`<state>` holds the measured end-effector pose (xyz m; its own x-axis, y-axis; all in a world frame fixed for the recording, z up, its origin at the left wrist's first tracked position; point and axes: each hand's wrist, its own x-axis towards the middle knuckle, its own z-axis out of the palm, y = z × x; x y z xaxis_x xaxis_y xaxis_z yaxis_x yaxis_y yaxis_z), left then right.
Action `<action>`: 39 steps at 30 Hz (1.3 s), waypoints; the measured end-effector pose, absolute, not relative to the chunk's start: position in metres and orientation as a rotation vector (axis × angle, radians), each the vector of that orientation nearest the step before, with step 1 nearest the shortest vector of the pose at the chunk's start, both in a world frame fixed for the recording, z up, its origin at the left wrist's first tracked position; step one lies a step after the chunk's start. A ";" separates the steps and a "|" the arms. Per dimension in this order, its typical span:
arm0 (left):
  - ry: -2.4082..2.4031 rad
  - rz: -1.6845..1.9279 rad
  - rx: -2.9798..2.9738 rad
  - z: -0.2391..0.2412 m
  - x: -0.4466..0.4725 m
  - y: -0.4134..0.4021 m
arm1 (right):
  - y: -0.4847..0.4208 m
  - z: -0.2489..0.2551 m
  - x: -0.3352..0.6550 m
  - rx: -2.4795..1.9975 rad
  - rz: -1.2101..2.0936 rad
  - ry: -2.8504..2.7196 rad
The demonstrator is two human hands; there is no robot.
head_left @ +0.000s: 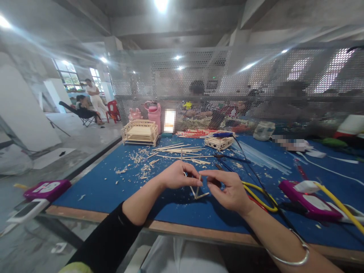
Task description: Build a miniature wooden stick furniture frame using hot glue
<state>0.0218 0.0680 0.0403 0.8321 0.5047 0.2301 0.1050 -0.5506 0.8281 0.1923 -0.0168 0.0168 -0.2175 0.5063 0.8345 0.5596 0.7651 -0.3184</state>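
Observation:
My left hand (178, 176) and my right hand (227, 187) meet above the blue table mat (108, 189), both pinched on a small frame of thin wooden sticks (199, 189). The left fingers grip its upper part, and the right thumb and forefinger hold a stick at its right side. One stick juts out low toward the right hand. A metal bangle (295, 258) sits on my right wrist, and a black sleeve covers my left forearm.
Loose sticks (182, 151) and wood chips (139, 165) lie beyond my hands. A stick-built bench (140, 132), a small stick tray (218, 142), a pink bottle (154, 112), clear rods (261, 159), yellow-handled cutters (260, 191) and a purple glue gun (309, 199) stand around. People sit behind the mesh screen.

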 end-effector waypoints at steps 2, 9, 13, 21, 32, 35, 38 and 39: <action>0.447 0.564 2.108 0.040 0.022 0.068 | -0.017 0.017 0.192 -0.816 -0.063 -1.870; 0.439 0.565 2.128 0.040 0.021 0.068 | -0.017 0.017 0.192 -0.815 -0.059 -1.864; 0.436 0.566 2.129 0.041 0.021 0.068 | -0.017 0.016 0.192 -0.816 -0.062 -1.864; 0.445 0.565 2.118 0.040 0.022 0.068 | -0.017 0.016 0.193 -0.814 -0.068 -1.868; 0.435 0.573 2.113 0.040 0.021 0.068 | -0.016 0.016 0.192 -0.812 -0.078 -1.865; 0.439 0.571 2.115 0.040 0.021 0.068 | -0.016 0.016 0.192 -0.815 -0.077 -1.867; 0.434 0.568 2.124 0.040 0.021 0.068 | -0.016 0.015 0.192 -0.817 -0.087 -1.865; 0.432 0.567 2.124 0.040 0.022 0.068 | -0.016 0.015 0.192 -0.818 -0.090 -1.860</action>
